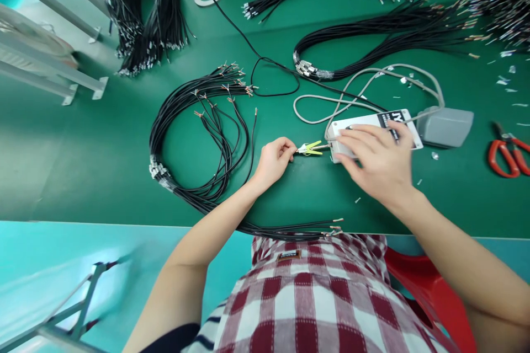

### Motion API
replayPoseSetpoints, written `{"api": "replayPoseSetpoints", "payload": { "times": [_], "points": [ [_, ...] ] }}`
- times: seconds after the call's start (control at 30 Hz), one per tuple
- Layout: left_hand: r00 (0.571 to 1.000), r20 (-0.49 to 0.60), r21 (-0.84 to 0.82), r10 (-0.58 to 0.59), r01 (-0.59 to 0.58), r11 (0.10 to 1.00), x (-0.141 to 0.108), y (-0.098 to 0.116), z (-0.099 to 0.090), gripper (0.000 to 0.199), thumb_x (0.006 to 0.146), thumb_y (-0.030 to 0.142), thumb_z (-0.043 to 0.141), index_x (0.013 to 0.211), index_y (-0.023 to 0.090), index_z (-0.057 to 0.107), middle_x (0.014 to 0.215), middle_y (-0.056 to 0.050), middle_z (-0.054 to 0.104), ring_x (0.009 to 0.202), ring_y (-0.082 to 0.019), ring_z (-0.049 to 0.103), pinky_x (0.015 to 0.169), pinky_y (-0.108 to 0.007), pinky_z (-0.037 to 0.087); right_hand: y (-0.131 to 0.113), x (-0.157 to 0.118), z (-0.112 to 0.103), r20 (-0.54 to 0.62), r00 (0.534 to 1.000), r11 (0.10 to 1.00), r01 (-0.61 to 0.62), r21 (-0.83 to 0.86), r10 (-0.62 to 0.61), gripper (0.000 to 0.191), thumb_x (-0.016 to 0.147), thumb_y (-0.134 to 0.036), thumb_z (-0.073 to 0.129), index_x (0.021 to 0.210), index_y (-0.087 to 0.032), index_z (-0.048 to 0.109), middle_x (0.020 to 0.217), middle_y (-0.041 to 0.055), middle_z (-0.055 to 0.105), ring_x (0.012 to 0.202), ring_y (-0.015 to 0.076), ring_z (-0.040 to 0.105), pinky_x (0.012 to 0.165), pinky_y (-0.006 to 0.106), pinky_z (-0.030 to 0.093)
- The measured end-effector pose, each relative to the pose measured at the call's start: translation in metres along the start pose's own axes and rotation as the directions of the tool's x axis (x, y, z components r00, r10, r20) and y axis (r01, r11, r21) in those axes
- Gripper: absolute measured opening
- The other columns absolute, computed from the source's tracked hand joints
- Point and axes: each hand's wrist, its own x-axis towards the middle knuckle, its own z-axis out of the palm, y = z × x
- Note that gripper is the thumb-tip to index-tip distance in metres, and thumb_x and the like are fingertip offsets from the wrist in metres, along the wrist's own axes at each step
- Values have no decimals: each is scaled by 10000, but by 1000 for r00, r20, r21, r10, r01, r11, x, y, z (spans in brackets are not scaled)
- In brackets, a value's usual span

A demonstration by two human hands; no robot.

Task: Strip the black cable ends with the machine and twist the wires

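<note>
1. Two hands work near the middle of the frame, and from my remote seat I read them as having separate roles.
2. The left hand (271, 166) lies just left of centre. Its grip is closed in a fingertip pinch, apparently on a thin wire end (295, 151); the fingers cover too much for me to be certain.
3. Right beside that pinch, a white and yellow-green forked piece (312, 148) points at the left edge of the white box (358, 121). I judge the pinch sits close behind it for fine aim.
4. The right hand (383, 162) lies over the box, right of centre. Its grip is open, fingers spread and pinching nothing I can see; I take the flat touch as bracing against sliding.
5. The black cable bundle (156, 132) curves around on the bench (91, 176) left of the left hand, its stripped ends fanned out, probably for easy reach.
6. A grey block (447, 126) stands just beyond the box's right end, with a looped grey cord (310, 123) around the box's upper side. Red-handled pliers (491, 157) lie at the right edge of the frame, well apart from both hands.
</note>
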Motion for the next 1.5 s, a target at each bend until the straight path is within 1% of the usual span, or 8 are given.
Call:
{"api": "replayPoseSetpoints", "payload": {
  "times": [0.7,0.97,1.03,1.1,1.2,1.27,1.37,1.5],
  "points": [
    [980,-199,111,27,-5,994,-2,-2,-42,49,877,176,586,837,156,606,653,18,606,547,-89,531,544,-220,410,-4,-56,7,-295,949,994,-106,25,109,197,847,-138,686,981,-258,607,1054,19,787,1118,259,638,1040,477,393],
    [643,-718,499,268,205,842,28,29,-140,469,855,72,601,1274,28,395,1314,-210,468,1148,-253,461,996,-486,377,-18,-78,19,-163,978,974,-93,206,128,199,855,-120,680,995,-236,599,1153,61,754,1095,250,663,986,453,465],
    [744,-563,720,361,226,656,6,35,-117,511,826,189,707,1258,58,467,1372,-218,432,1243,-326,399,1031,-522,330,-16,-79,23,-142,979,966,-108,236,144,195,861,-121,672,1007,-230,605,1157,71,749,1101,258,660,965,450,477],
    [957,-47,819,286,-127,560,-28,42,-84,194,919,220,600,1087,128,570,1114,-125,600,1085,-266,513,950,-422,399,-15,-79,24,-127,980,960,-114,257,151,192,864,-121,668,1012,-227,609,1154,75,748,1102,261,658,960,450,480],
    [732,669,618,-129,-451,644,-83,55,-53,69,942,180,534,928,189,601,909,-47,657,882,-208,597,781,-326,432,-15,-78,25,-109,981,951,-122,284,159,194,866,-121,665,1022,-225,613,1154,77,747,1106,262,655,964,451,483],
    [638,706,674,-307,-473,567,-109,61,-53,119,879,81,533,903,177,599,914,-70,665,891,-232,610,759,-342,422,-14,-78,25,-100,982,946,-125,300,161,202,868,-122,665,1035,-224,614,1155,80,745,1108,262,653,965,451,486],
    [688,562,825,-460,-421,377,-126,57,-72,247,785,-39,465,888,144,596,920,-117,659,901,-271,606,763,-381,408,-14,-78,26,-89,983,940,-123,317,158,208,868,-125,667,1045,-223,620,1154,83,744,1107,264,653,965,452,490],
    [678,599,751,-425,-293,592,-121,37,-99,163,811,19,484,829,165,555,880,-63,616,861,-210,565,755,-324,396,-14,-78,28,-82,984,931,-120,343,157,200,873,-142,664,1047,-234,632,1155,74,745,1098,267,658,971,464,488]
  ]
}}
